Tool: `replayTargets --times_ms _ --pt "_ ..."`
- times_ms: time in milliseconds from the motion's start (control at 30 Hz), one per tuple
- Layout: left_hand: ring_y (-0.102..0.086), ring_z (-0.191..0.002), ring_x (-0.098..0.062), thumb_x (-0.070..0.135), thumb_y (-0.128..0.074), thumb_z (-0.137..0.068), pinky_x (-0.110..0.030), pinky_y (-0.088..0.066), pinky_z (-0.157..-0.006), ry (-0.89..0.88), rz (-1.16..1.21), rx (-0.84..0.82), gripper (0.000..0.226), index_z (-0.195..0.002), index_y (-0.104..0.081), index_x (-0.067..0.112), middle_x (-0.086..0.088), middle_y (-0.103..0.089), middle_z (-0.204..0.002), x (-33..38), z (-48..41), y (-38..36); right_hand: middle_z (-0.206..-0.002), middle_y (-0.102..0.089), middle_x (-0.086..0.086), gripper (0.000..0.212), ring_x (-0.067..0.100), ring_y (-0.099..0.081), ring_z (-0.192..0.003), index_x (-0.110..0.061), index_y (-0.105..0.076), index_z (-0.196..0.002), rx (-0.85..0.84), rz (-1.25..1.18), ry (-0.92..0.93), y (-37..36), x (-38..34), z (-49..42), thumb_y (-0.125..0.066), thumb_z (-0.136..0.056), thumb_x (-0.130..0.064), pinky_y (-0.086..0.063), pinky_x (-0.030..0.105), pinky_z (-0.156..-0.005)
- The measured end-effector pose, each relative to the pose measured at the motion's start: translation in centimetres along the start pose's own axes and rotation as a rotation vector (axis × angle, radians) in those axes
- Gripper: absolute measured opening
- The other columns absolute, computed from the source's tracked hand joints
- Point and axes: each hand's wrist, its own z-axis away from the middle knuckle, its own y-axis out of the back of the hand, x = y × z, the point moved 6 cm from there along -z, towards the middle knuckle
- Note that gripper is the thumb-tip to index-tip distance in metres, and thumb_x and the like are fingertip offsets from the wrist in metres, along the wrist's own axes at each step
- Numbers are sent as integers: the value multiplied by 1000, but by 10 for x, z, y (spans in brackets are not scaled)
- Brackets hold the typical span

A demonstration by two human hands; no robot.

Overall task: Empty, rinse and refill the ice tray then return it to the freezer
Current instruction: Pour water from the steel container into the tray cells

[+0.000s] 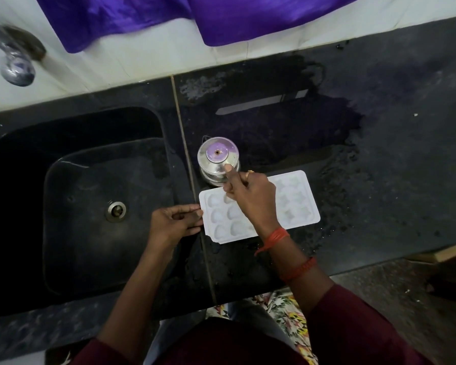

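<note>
Nearest: maroon sleeves (353, 325) at the bottom edge, both forearms reaching fwd over the black counter (379, 154). R wrist has red threads (275, 237) wound round it, a 2nd band further up the forearm. L hand (173, 222) sits at the counter's seam just right of the sink, fingers and thumb curled in, pinching the left short edge of the ice tray (295, 204). Tray is white, lying flat on the counter w/ its long side running left-right, right end angled a bit farther away; cavities face up, can't tell if there's water in them. R hand (250, 198) is over the tray's left-middle, covering some cavities, fingers curled, ring (248, 175) on one, thumb laid against the near side of a steel pot (211, 159), gripping it. Pot is just beyond the tray's far-left corner, top showing a purple reflection; can't tell if it's standing on the counter or lifted. Left of all this: black sink (77, 193) w/ metal drain (115, 210) in the basin. Beyond the pot, a big wet patch (287, 127) spreads over the counter. Far left, a chrome tap (13, 61) sticks out from the white wall; purple cloth (248, 17) hangs along the far edge.
</note>
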Motion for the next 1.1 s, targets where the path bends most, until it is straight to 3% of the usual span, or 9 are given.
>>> replayTargets --times_ms 433,667,933,1000,1100 --pt "-76 -72 -16 8 -80 -82 -22 -58 -58 2 -4 -1 14 -95 -75 4 -10 -78 -80 -1 -7 -1 -68 -75 -2 55 9 -75 -70 -10 -73 -68 -12 -118 32 60 -14 -3 -62 -90 -59 -61 43 -82" --pt "-74 -65 -13 7 -79 -83 -21 -57 -55 -11 -3 17 11 -92 -74 4 -7 -77 -73 3 -9 -4 -68 -75 4 49 17 -77 -73 -14 -72 -65 32 -127 52 128 -21 8 -67 -88 -57 -63 39 -74" --pt "-74 -63 -14 9 -78 -85 -21 -57 -54 -18 -9 34 6 -89 -74 7 -5 -76 -71 5 -14 -6 -72 -76 7 45 23 -77 -75 -20 -71 -63 76 -39 -24 189 0 32 -67 -88 -57 -61 51 -79" --pt "-75 -64 -14 9 -77 -85 -21 -57 -54 -19 -7 41 6 -89 -74 7 -5 -77 -71 5 -14 -7 -70 -76 7 42 23 -77 -75 -22 -70 -61 82 -17 -33 199 4 38 -67 -89 -54 -61 50 -79" --pt "-75 -65 -15 8 -77 -86 -21 -57 -54 -14 -2 47 6 -90 -74 7 -5 -77 -72 5 -14 -7 -69 -76 3 42 20 -77 -74 -23 -70 -59 78 33 -57 212 7 47 -66 -86 -55 -63 37 -70"
